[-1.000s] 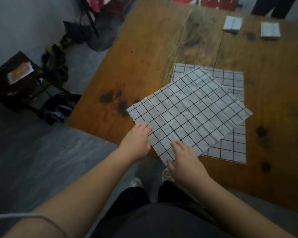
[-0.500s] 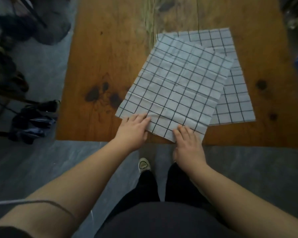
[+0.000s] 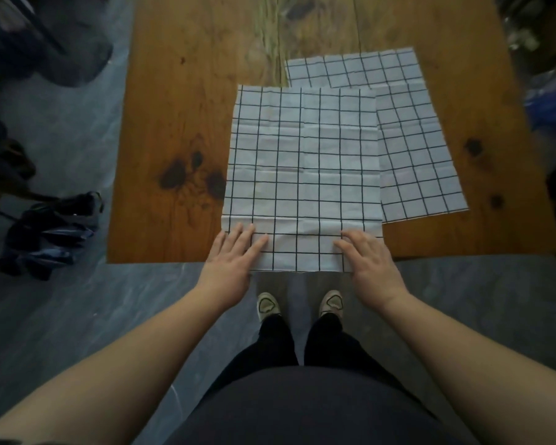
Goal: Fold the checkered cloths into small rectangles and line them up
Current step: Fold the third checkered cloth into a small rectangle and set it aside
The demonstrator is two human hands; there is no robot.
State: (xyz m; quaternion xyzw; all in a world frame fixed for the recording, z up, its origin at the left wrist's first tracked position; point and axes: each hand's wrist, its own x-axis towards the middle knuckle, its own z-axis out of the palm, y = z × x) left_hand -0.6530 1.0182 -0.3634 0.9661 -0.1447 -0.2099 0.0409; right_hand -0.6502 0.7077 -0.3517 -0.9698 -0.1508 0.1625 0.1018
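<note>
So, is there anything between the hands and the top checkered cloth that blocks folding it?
Nothing visible does. The left hand and right hand lie flat on the top cloth at its near edge. A second cloth lies partly underneath.

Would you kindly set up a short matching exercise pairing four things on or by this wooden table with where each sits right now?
Things:
1. top white black-grid cloth
2. lower white black-grid cloth
3. left hand
4. right hand

Places:
A. flat on the top cloth's near right corner
B. partly covered, showing at the far and right sides
C. flat on the top cloth's near left corner
D. near edge overhanging the brown wooden table

Pairs: 1-D, 2-B, 3-C, 4-A
</note>
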